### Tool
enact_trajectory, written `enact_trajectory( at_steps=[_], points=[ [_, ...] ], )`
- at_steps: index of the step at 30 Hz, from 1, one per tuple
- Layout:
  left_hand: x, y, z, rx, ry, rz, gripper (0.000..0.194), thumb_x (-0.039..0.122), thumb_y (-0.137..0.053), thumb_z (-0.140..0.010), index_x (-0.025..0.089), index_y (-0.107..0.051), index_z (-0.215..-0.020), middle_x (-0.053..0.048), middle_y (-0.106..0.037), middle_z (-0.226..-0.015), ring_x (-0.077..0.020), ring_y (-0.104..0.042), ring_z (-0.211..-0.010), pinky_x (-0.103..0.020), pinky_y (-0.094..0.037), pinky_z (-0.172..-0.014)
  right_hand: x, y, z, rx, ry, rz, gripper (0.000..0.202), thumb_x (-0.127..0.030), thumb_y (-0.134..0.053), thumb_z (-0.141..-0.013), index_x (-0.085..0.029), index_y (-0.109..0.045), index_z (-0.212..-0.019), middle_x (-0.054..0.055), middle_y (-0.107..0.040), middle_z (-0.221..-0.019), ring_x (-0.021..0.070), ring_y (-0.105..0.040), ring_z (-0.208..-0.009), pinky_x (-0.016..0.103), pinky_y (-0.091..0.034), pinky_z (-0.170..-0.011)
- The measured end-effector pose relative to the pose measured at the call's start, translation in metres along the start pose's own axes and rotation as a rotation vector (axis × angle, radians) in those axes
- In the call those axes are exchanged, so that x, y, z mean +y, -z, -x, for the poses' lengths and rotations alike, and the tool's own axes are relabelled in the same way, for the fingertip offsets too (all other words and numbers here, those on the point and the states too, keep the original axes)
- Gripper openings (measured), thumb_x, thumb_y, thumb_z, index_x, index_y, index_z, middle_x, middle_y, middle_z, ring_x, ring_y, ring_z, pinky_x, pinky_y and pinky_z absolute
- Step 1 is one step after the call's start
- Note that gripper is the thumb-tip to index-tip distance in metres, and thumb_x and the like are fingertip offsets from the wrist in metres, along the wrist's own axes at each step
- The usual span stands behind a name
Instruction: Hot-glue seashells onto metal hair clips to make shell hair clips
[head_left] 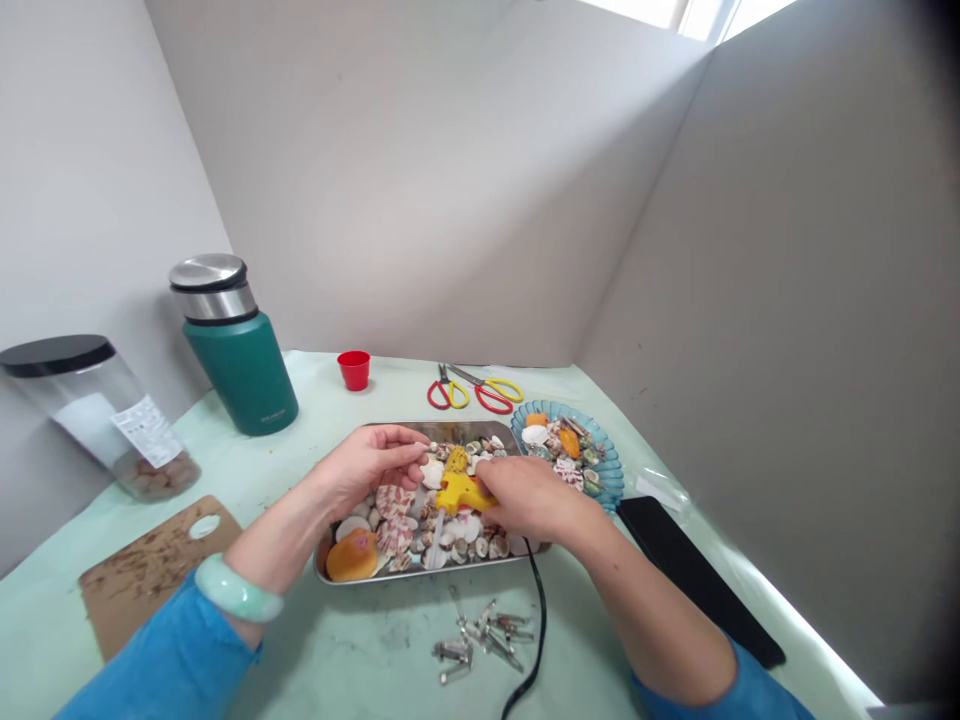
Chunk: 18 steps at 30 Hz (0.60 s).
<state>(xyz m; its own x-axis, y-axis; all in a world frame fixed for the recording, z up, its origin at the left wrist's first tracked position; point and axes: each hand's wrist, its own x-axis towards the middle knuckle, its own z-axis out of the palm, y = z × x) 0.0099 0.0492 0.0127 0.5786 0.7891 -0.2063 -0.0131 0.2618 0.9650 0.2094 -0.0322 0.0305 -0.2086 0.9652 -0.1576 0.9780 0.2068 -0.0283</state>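
In my right hand [525, 492] is a yellow hot glue gun [459, 492], its fingers wrapped round the handle. A pale glue stick [437, 540] juts from the gun's rear, toward me, and a black cord [537, 590] runs down the table. My left hand [382, 462] is closed in a pinch just left of the gun's nozzle; what sits at its fingertips is too small to name. Both hands are over a metal tray [375, 578] full of seashells, among them striped scallop shells [395, 502] and a large orange shell [352, 556].
Silvery clips [487, 636] lie before the tray. Beyond it are two pairs of scissors [480, 388] and a red cup [354, 370]. A blue plate [611, 470] of shells and a black slab [697, 580] stand right; a green flask [240, 370], jar [124, 420] and brown board [142, 570] left.
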Motion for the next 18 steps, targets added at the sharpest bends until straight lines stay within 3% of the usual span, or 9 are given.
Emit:
enact_trajectory(
  at_steps=[3,7,11,15,18],
  points=[
    [-0.001,-0.002,0.002,-0.082,-0.006,0.03,0.024,0.024,-0.07,-0.073,0.012,-0.059,-0.091,-0.003,-0.067,-0.074,-0.0091,-0.061,-0.056,-0.022,-0.052,-0.055,0.0,0.0,0.0,0.172,0.004,-0.139,0.017,-0.035,-0.06,-0.078,-0.019,-0.059,-0.083,0.004,-0.067,-0.082,0.019,-0.061,-0.074,0.026,-0.037,-0.061],
    [0.0,-0.008,0.006,-0.184,-0.025,0.016,0.023,0.033,-0.063,-0.079,0.014,-0.054,-0.09,-0.005,-0.068,-0.075,-0.0102,-0.062,-0.053,-0.02,-0.049,-0.05,-0.005,-0.002,-0.001,0.431,0.064,-0.431,0.016,-0.034,-0.056,-0.083,-0.02,-0.057,-0.09,0.002,-0.065,-0.089,0.0132,-0.058,-0.072,0.024,-0.038,-0.064],
    [0.003,-0.017,0.011,-0.234,-0.019,-0.022,0.024,0.037,-0.061,-0.081,0.014,-0.053,-0.084,-0.005,-0.068,-0.074,-0.0109,-0.062,-0.051,-0.021,-0.047,-0.047,-0.013,-0.002,-0.001,0.487,0.136,-0.616,0.014,-0.029,-0.054,-0.085,-0.021,-0.057,-0.097,0.0,-0.064,-0.089,0.0122,-0.058,-0.074,0.023,-0.04,-0.068],
    [0.004,-0.022,0.014,-0.255,0.002,-0.036,0.027,0.04,-0.061,-0.08,0.014,-0.055,-0.08,-0.004,-0.067,-0.072,-0.0108,-0.06,-0.048,-0.022,-0.046,-0.046,-0.016,0.001,0.0,0.513,0.159,-0.63,0.009,-0.024,-0.052,-0.087,-0.02,-0.06,-0.089,0.0,-0.064,-0.085,0.0119,-0.056,-0.076,0.022,-0.039,-0.068],
    [0.005,-0.024,0.014,-0.206,0.016,-0.064,0.028,0.041,-0.06,-0.08,0.014,-0.056,-0.081,-0.004,-0.067,-0.073,-0.0109,-0.06,-0.049,-0.023,-0.047,-0.047,-0.014,0.0,-0.001,0.522,0.14,-0.613,0.013,-0.027,-0.052,-0.087,-0.019,-0.061,-0.083,-0.001,-0.064,-0.079,0.0112,-0.055,-0.069,0.022,-0.037,-0.063]
  ],
)
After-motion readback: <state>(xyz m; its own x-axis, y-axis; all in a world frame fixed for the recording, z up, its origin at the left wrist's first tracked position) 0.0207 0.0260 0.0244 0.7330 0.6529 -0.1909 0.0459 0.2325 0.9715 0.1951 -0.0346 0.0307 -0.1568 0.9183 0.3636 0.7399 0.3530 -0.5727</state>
